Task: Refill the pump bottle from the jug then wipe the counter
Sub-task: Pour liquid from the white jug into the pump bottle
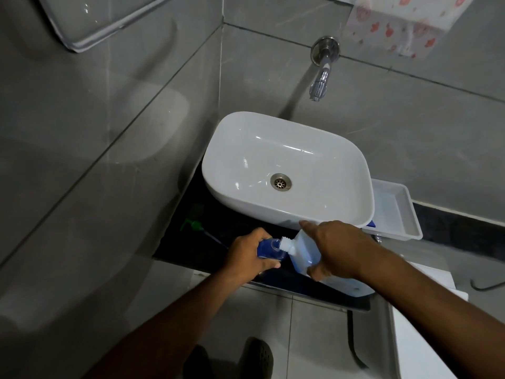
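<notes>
My left hand (250, 251) grips a small clear bottle (269, 250) holding blue liquid, on the dark counter (191, 242) in front of the basin. My right hand (333, 248) holds a translucent white jug (302, 254) tilted to the left, its white spout touching the bottle's open mouth. Blue liquid shows inside the jug. The green pump head (194, 225) with its tube lies on the counter to the left, apart from the bottle.
A white basin (287, 170) sits on the counter under a chrome wall tap (321, 75). A white plastic tray (393, 212) stands to the basin's right. Grey tiled walls close in on the left and back. A white appliance edge is at lower right.
</notes>
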Available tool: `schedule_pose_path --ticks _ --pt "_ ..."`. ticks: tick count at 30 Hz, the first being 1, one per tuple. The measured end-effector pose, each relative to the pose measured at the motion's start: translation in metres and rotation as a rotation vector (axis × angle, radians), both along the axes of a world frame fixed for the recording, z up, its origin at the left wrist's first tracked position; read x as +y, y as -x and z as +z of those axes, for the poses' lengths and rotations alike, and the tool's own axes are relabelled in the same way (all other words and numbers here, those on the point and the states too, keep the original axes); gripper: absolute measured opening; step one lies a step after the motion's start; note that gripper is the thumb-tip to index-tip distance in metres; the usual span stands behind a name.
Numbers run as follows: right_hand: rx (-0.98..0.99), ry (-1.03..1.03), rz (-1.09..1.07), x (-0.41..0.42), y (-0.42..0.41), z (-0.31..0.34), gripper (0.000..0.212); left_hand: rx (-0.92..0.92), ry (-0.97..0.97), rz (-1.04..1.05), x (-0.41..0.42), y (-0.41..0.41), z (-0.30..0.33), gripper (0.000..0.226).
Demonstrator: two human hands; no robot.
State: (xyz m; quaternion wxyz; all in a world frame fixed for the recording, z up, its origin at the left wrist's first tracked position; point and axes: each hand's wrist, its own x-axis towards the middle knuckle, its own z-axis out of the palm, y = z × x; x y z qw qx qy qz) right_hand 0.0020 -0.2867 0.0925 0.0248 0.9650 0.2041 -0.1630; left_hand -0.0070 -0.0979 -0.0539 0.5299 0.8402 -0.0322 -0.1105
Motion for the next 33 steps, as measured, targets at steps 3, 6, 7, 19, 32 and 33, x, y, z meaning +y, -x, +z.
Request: schedule_pose_path --ticks 3,6,7,19,32,33 --pt "0.0 0.028 0.015 0.003 -0.001 0.003 0.093 0.002 0.003 0.0 0.0 0.0 -0.001 0.05" --pt "0.01 0.06 0.016 0.007 -0.002 0.006 0.091 0.001 0.003 -0.006 0.0 0.001 -0.001 0.051" --pt "0.014 0.069 0.014 0.007 -0.003 0.007 0.09 0.002 0.004 -0.009 0.0 0.001 -0.001 0.051" --pt "0.076 0.134 -0.011 0.016 -0.008 0.015 0.088 -0.002 0.012 -0.017 0.001 0.002 0.003 0.05" --pt "0.092 0.204 0.002 0.021 -0.011 0.02 0.091 -0.005 0.011 -0.017 0.0 0.002 0.004 0.05" --pt "0.094 0.205 0.002 0.021 -0.011 0.019 0.091 -0.004 0.01 -0.016 0.001 0.002 0.004 0.05"
